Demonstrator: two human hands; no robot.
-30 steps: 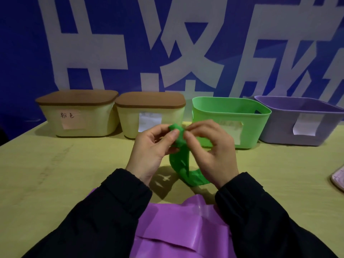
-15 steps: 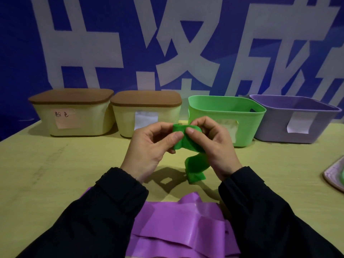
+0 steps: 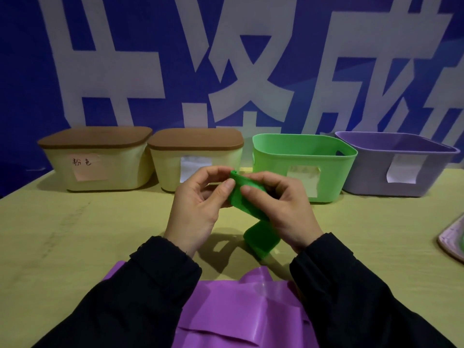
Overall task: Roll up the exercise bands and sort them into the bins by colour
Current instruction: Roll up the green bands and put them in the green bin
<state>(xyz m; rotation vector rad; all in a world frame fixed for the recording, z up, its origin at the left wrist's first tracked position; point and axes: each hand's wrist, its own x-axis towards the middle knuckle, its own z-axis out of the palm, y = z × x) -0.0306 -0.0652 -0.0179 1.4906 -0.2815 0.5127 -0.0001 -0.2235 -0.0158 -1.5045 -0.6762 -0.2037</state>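
Left hand (image 3: 198,204) and right hand (image 3: 281,209) both pinch the green band (image 3: 244,197), fingers curled round its partly rolled top end, held above the bench (image 3: 75,234) mid-width; loose tail hangs down, lower loop near the bench top. Purple band (image 3: 233,310) lies flat at the near edge between the black sleeves (image 3: 140,297). Along the far edge, left to right: cream bin with brown lid and pink label (image 3: 96,162), second lidded cream bin (image 3: 195,159), both closed, contents hidden; open green bin (image 3: 303,167), open purple bin (image 3: 399,164), nothing visible inside from this angle. Pink tray edge (image 3: 452,242) at the right edge. Yellowish bench top; blue wall with large white characters (image 3: 226,59) behind.
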